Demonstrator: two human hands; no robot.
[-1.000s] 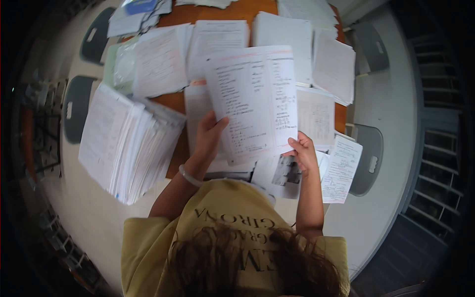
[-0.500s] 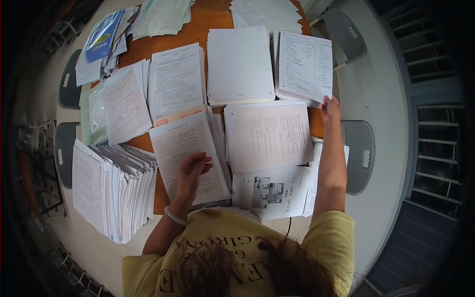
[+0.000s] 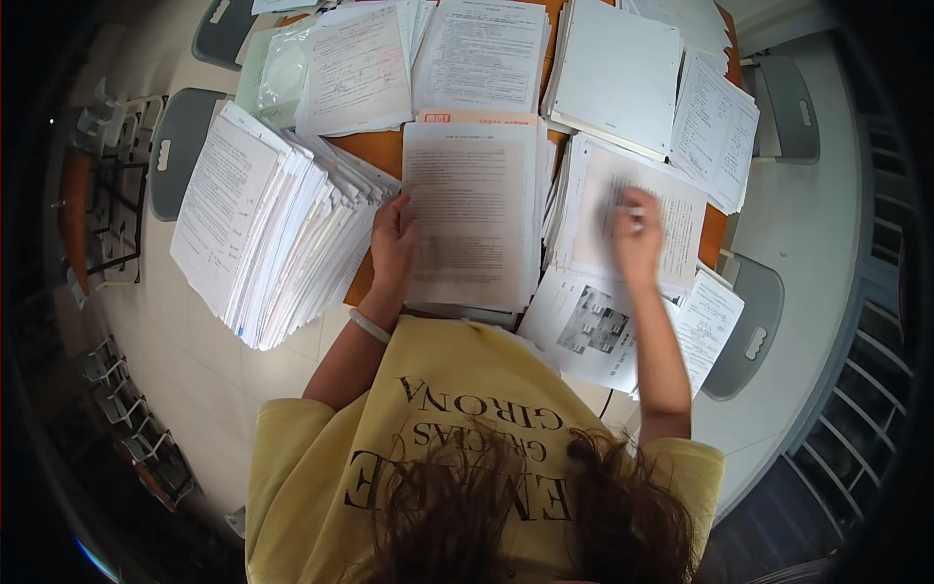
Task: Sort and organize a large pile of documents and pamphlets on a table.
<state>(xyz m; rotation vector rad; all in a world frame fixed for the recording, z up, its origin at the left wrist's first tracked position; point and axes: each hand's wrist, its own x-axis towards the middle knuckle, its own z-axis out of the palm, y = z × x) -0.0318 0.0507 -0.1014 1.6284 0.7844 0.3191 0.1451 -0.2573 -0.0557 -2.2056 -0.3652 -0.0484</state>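
Observation:
A stack of printed sheets point(image 3: 472, 219) lies before me, with an orange-edged sheet point(image 3: 477, 118) showing behind it. My left hand point(image 3: 392, 251) is closed at the stack's left edge, its thumb over the top sheet. My right hand point(image 3: 637, 234), smeared by motion, hovers over or touches another stack of printed papers point(image 3: 593, 204) to the right. Its fingers look curled, but I cannot tell whether they hold anything. Nearer me, below that stack, lies a sheet with dark pictures point(image 3: 595, 319).
A tall, fanned pile of papers point(image 3: 277, 229) leans at the table's left edge. Farther back lie more printed stacks point(image 3: 482, 54), a blank-topped stack point(image 3: 618, 73) and handwritten sheets point(image 3: 715, 122). Grey chairs point(image 3: 185, 146) stand left, with another grey chair point(image 3: 754, 326) at right.
My right hand has left the handwritten sheets at the far right and come back over the nearer stack. My left hand has moved from above the middle stack to its left edge. The view has shifted.

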